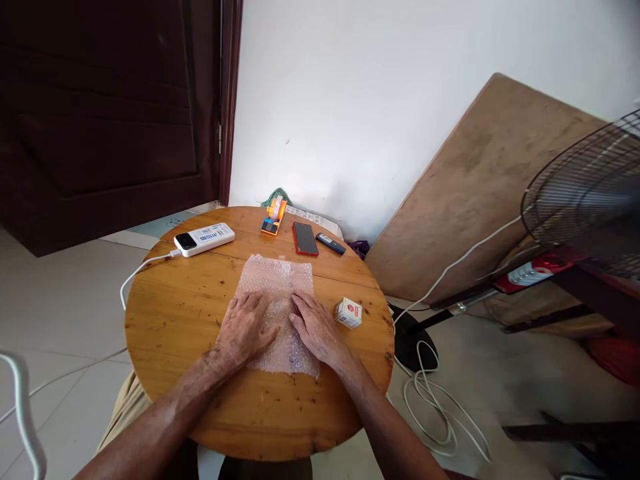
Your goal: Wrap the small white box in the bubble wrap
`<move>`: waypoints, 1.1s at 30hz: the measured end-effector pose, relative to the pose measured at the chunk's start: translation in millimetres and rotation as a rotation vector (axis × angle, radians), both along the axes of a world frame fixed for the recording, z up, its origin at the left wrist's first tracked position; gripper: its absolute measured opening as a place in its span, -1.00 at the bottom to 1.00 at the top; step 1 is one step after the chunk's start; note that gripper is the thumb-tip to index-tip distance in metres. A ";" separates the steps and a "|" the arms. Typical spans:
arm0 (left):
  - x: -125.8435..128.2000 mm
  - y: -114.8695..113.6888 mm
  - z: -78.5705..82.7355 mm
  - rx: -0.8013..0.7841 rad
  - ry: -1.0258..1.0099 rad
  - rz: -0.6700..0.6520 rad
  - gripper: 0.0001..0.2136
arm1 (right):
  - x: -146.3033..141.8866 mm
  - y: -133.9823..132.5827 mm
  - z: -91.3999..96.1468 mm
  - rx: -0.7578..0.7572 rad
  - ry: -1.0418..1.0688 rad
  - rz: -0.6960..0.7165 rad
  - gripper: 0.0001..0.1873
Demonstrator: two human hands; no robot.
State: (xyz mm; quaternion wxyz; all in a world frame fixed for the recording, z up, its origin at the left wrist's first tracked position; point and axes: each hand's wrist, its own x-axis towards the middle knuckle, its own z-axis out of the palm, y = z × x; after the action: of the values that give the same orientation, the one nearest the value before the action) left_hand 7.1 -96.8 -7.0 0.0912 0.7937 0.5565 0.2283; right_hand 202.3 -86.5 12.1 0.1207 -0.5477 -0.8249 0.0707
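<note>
A sheet of clear bubble wrap (280,353) lies flat on the round wooden table (175,320) in front of me. My left hand (246,327) rests palm down on its left side, fingers extended and thumb pointing inward. On the right side lies my right hand (316,327), also palm down with its fingers stretched out. Neither hand grips anything. Just right of my right hand stands a small white box with a red mark (349,312), apart from the fingers.
Toward the table's back are a white power bank (205,239) with a cable, an orange tape dispenser (273,217), a red-edged phone (305,239) and a dark remote-like object (331,243). A standing fan (585,193) and coiled cable (435,400) are on the right.
</note>
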 end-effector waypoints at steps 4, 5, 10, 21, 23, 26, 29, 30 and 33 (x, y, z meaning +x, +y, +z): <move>-4.4 2.5 2.2 0.004 0.064 0.012 -0.64 | -3.2 0.8 -0.1 0.042 0.001 -0.035 -0.61; -5.0 3.0 2.6 0.003 0.072 0.008 -0.66 | -3.9 0.9 -0.9 0.063 0.009 -0.047 -0.63; -4.9 2.9 4.2 0.002 0.076 0.007 -0.72 | -1.0 -1.1 -0.3 0.094 0.054 -0.061 -0.71; -1.5 1.0 0.5 -0.013 0.062 -0.023 -0.47 | -1.4 7.7 -1.4 0.073 -0.048 -0.062 -0.63; -1.7 1.8 0.0 -0.015 0.060 -0.024 -0.42 | -0.5 5.7 1.2 0.083 -0.030 -0.053 -0.62; -2.3 2.7 -0.4 -0.011 0.053 -0.028 -0.39 | 8.3 -4.5 9.2 0.145 0.022 -0.046 -0.65; -3.0 2.8 -1.0 0.006 0.044 -0.037 -0.42 | 30.3 -16.2 17.2 0.239 0.064 -0.090 -0.66; -3.4 2.6 -1.1 0.017 0.042 -0.039 -0.45 | 40.1 -19.0 18.6 0.265 0.068 -0.118 -0.64; -5.5 1.4 0.6 0.084 0.019 -0.041 -0.57 | 71.0 -22.9 17.7 0.311 0.066 -0.242 -0.59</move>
State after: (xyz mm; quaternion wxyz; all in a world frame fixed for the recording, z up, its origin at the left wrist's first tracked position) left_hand 1.6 -95.4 -6.4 0.0573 0.8102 0.5307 0.2422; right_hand 273.3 -109.3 29.8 0.2384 -0.6150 -0.7496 -0.0547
